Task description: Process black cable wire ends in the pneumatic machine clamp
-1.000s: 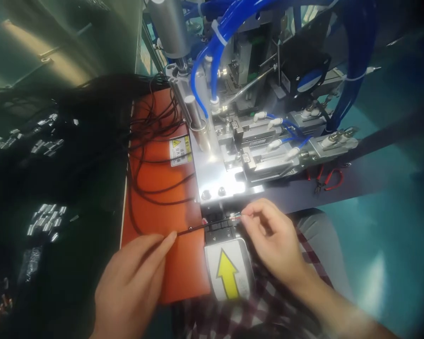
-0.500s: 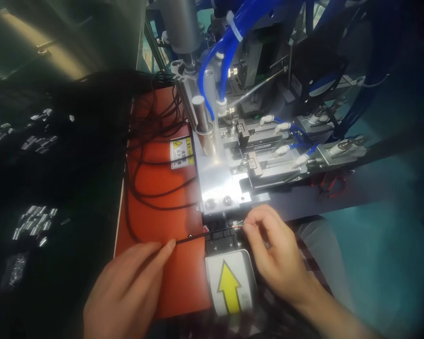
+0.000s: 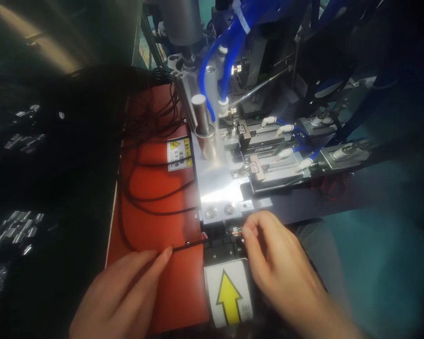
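Observation:
A thin black cable (image 3: 194, 243) stretches across the front of the machine, over a small black block (image 3: 219, 252). My left hand (image 3: 123, 292) pinches the cable between thumb and fingers above the orange surface. At the cable's stripped end, fine coloured wires (image 3: 237, 231) show, and my right hand (image 3: 273, 261) is closed on their tips. The fingertips hide the very ends of the wires. Just above the cable sits a shiny metal plate (image 3: 217, 193) with two round bolts. Below the block lies a white label with a yellow arrow (image 3: 229, 294).
More black cables (image 3: 151, 202) loop over the orange surface (image 3: 155, 230) and run under the plate. Metal slides (image 3: 275, 169) with white fittings and blue air tubes (image 3: 229, 52) fill the right and back. Small shiny parts (image 3: 17, 228) lie on the dark area at left.
The view has shifted slightly. Both hands keep their grip on the cable and its wires, which stay at nearly the same place over the block.

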Action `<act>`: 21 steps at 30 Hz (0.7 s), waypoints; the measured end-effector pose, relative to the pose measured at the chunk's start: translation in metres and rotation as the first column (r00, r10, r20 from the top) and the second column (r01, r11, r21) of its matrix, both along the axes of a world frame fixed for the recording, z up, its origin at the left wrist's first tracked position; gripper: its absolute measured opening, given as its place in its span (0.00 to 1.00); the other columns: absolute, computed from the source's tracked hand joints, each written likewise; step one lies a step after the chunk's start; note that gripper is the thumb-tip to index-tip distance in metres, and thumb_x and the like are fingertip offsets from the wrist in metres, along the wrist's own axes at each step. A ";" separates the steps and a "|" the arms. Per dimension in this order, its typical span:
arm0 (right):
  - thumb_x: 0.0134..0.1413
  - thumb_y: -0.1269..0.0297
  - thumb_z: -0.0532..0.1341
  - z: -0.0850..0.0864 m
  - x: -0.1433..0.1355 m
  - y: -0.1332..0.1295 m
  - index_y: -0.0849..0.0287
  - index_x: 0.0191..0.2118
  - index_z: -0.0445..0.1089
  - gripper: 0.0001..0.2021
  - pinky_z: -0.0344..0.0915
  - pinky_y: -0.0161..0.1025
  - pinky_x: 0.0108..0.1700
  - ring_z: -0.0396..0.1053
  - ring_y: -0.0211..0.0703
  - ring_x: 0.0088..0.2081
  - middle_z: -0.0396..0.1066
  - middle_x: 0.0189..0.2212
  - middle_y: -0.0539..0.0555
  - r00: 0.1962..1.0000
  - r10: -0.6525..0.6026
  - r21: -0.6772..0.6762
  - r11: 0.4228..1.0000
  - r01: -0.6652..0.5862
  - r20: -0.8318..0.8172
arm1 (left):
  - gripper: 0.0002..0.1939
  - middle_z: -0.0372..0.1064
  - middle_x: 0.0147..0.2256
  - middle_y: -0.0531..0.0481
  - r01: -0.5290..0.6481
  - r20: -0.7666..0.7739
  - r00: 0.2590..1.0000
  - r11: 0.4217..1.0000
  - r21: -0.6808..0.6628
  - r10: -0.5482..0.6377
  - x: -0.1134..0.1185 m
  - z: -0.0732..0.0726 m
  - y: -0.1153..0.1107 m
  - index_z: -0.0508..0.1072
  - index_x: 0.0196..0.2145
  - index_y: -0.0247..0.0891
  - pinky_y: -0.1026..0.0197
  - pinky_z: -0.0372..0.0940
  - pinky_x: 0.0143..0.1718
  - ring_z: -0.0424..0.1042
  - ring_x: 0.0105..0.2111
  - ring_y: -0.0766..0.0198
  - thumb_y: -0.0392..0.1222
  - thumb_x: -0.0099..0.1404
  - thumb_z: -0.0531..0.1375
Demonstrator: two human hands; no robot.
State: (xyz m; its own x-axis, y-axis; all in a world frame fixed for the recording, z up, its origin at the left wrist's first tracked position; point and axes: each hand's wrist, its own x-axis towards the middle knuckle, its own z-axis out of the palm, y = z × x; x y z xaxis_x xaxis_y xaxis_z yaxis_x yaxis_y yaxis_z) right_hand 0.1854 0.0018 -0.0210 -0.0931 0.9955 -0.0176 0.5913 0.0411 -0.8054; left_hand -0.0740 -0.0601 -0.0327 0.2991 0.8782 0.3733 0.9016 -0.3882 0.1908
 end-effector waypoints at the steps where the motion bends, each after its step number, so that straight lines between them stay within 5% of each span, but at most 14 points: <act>1: 0.61 0.62 0.52 -0.001 0.002 0.000 0.54 0.30 0.62 0.09 0.58 0.38 0.22 0.63 0.40 0.21 0.65 0.23 0.51 0.999 -0.009 -0.075 0.997 0.005 -0.050 | 0.28 0.71 0.45 0.49 -0.005 0.003 1.000 1.000 -0.011 0.005 0.000 0.000 0.000 0.62 0.61 0.54 0.54 0.65 0.47 0.72 0.40 0.58 0.31 0.67 0.55; 5: 0.62 0.51 0.53 -0.006 0.011 -0.001 0.54 0.34 0.64 0.13 0.57 0.34 0.20 0.60 0.37 0.18 0.61 0.17 0.45 0.944 -0.138 -0.452 0.892 -0.013 -0.299 | 0.27 0.72 0.44 0.49 -0.007 -0.009 1.000 1.000 -0.011 0.007 -0.001 -0.002 0.000 0.62 0.61 0.53 0.54 0.65 0.46 0.73 0.40 0.58 0.32 0.68 0.53; 9: 0.59 0.44 0.53 -0.005 0.010 0.002 0.56 0.32 0.64 0.19 0.56 0.33 0.22 0.58 0.36 0.18 0.59 0.14 0.44 0.877 -0.210 -0.574 0.814 -0.088 -0.432 | 0.25 0.73 0.45 0.50 -0.013 -0.007 1.000 1.000 -0.008 0.013 -0.002 -0.005 -0.002 0.63 0.61 0.54 0.53 0.67 0.47 0.73 0.41 0.57 0.35 0.69 0.52; 17: 0.58 0.48 0.56 -0.011 -0.006 -0.001 0.54 0.28 0.59 0.15 0.51 0.33 0.19 0.53 0.35 0.17 0.54 0.15 0.42 0.827 -0.266 -0.515 0.857 -0.033 -0.496 | 0.26 0.71 0.46 0.49 -0.032 0.024 0.999 0.999 -0.037 0.033 -0.002 -0.005 -0.006 0.63 0.60 0.55 0.51 0.66 0.49 0.72 0.42 0.57 0.33 0.68 0.54; 21: 0.62 0.57 0.53 -0.013 -0.007 -0.004 0.54 0.29 0.59 0.11 0.55 0.34 0.21 0.56 0.36 0.21 0.58 0.20 0.46 0.907 -0.167 -0.325 0.945 0.035 -0.388 | 0.27 0.71 0.46 0.48 -0.040 0.007 0.999 0.998 -0.055 0.040 -0.002 -0.004 -0.007 0.62 0.61 0.56 0.49 0.65 0.49 0.71 0.43 0.55 0.33 0.68 0.54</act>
State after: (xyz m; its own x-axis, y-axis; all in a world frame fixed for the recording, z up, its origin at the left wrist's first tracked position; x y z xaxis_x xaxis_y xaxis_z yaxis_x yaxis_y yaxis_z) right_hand 0.1784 -0.0022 -0.0344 -0.0566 0.9514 -0.3028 0.1987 -0.2865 -0.9372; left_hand -0.0759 -0.0672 -0.0364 0.2608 0.9084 0.3268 0.9145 -0.3409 0.2177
